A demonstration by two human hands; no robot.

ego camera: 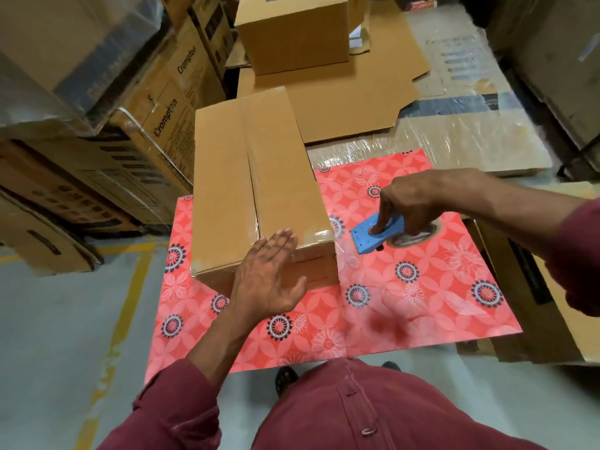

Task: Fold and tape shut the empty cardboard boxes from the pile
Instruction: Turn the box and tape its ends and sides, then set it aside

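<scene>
While taped shut, cardboard box (256,190).

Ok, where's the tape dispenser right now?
In the head view, the blue tape dispenser is gripped in the right hand, just right of the taped cardboard box, over the red floral table cover.

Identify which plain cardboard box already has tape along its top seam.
The long box on the red flowered sheet, under the left hand; the plain box behind it shows no tape.
</scene>
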